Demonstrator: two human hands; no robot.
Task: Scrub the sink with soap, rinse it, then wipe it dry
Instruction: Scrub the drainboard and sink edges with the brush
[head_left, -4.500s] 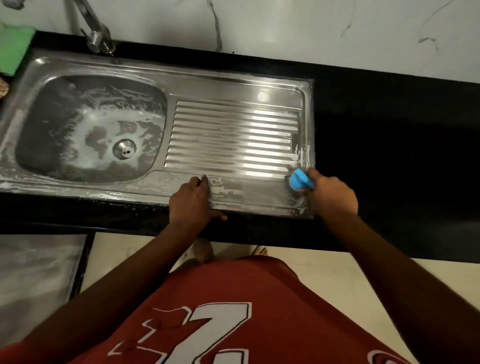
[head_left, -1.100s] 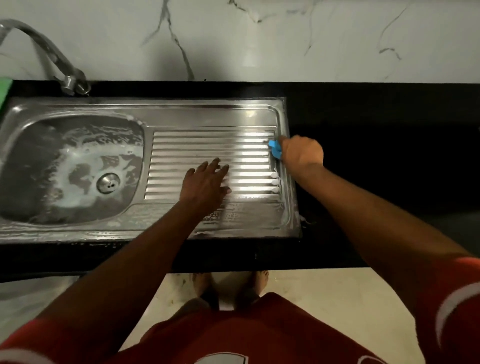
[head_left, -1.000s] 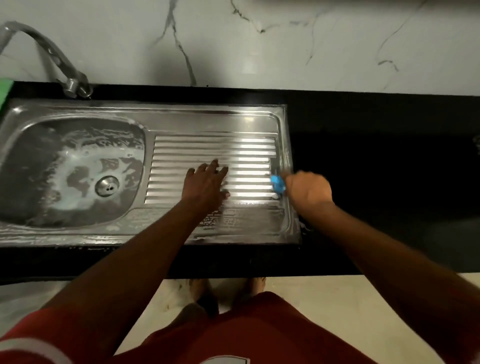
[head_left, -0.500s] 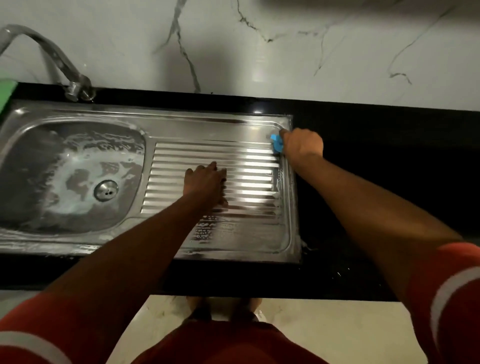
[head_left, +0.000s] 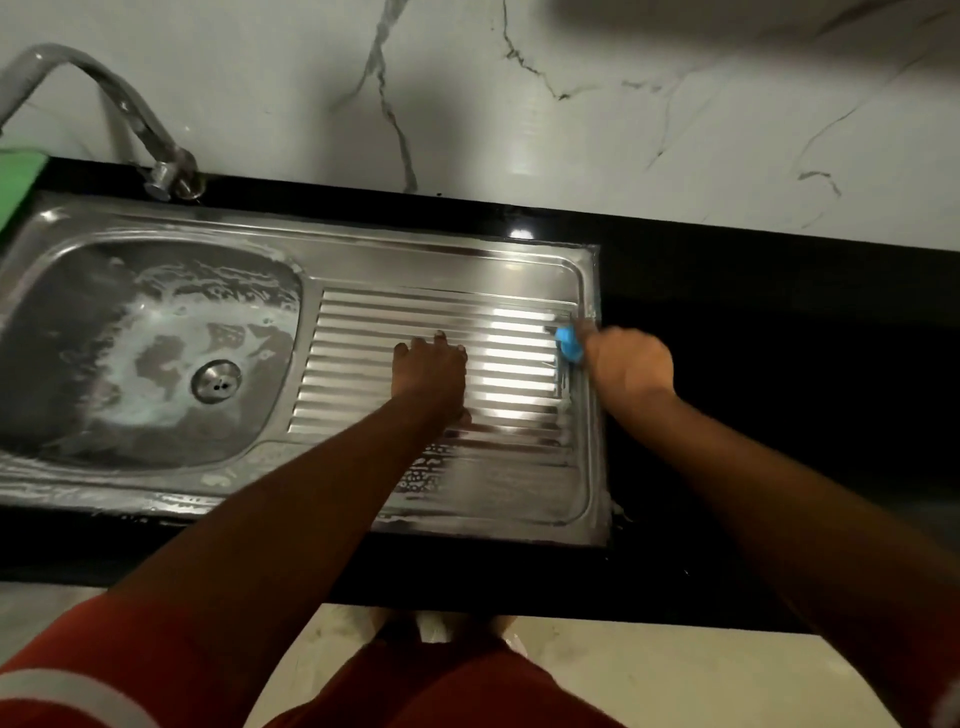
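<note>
A stainless steel sink (head_left: 363, 260) with a ribbed drainboard (head_left: 363, 374) is set into a black counter. Its basin (head_left: 78, 338) on the left is streaked with white soap foam around the drain (head_left: 215, 381). My right hand (head_left: 626, 358) grips a small blue scrubber (head_left: 569, 343) and holds it against the right edge of the drainboard. My left hand (head_left: 431, 366) rests flat on the ribs in the middle of the drainboard, fingers straight.
A curved metal tap (head_left: 124, 111) stands at the back left of the sink. A green item (head_left: 18, 179) lies at the far left edge. The black counter (head_left: 779, 389) extends to the right, backed by a white marble wall (head_left: 571, 104). Pale floor (head_left: 649, 675) lies below.
My right hand with the blue scrubber has slid back toward me along the drainboard's right edge, from the far corner. My left hand stays flat on the ribs.
</note>
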